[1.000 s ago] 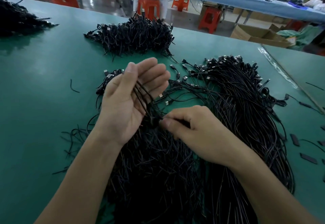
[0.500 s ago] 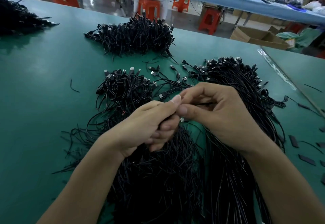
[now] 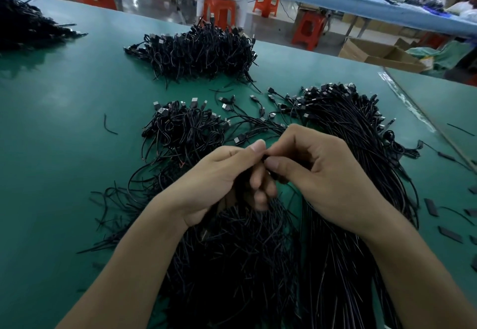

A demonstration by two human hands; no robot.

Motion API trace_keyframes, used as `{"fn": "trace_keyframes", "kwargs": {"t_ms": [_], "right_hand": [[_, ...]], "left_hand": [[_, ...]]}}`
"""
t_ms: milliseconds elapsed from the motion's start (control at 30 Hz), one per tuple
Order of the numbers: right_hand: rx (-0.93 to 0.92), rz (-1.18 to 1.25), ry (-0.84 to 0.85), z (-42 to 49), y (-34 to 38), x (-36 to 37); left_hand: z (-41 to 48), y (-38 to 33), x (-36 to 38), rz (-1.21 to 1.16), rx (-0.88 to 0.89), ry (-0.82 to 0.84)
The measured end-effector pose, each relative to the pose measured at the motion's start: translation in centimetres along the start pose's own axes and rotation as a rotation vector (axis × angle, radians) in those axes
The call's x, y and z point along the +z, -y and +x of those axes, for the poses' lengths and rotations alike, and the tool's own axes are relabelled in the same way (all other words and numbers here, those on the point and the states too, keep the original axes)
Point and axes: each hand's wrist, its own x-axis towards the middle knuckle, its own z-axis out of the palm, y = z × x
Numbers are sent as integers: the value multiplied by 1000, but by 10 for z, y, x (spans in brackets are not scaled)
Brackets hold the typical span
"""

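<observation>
**Both hands busy on one bunch of cables**

The left hand (image 3: 219, 181) is curling its fingers tight around a bunch of thin black USB cables (image 3: 266, 159), with the thumb pressing down on top. The right hand (image 3: 333, 181) is pinching the same bunch between its thumb and bent forefinger, and the two thumbs are almost touching. The bunch is sitting between the two fists, just above the loose pile of black wires (image 3: 232, 264) spreading over the green table mat (image 3: 64, 161). A long sheaf of black leads (image 3: 361, 148) is lying just to the right, and a tangled black heap (image 3: 201, 52) is sitting further back.
</observation>
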Motion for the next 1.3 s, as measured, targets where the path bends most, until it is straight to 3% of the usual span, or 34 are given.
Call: {"fn": "trace_keyframes", "kwargs": {"t_ms": [133,300,400,533,700,833,933,1000,1067,1300], "right_hand": [[-64,-146,-141,-1,4,9],[-154,-194,-265,3,9,27],[-164,-150,-284,4,10,29],[-125,6,-262,2,9,28],[-153,-104,-323,3,4,25],[-46,-50,-339,4,-1,26],[263,-45,-189,2,-13,25],[460,-266,85,-2,-25,33],[518,-450,259,-8,-34,48],[423,-432,165,-7,-33,59]], "left_hand": [[6,5,2,67,2,-279],[5,4,16,-296,-52,-148],[3,2,15,-226,-52,-24],[3,4,13,-138,-10,-5],[6,6,13,63,6,-184],[8,8,8,180,82,-323],[10,9,0,200,164,-473],[13,12,-5,231,213,-557],[15,16,-7,285,209,-589],[13,16,-6,282,210,-613]]}}
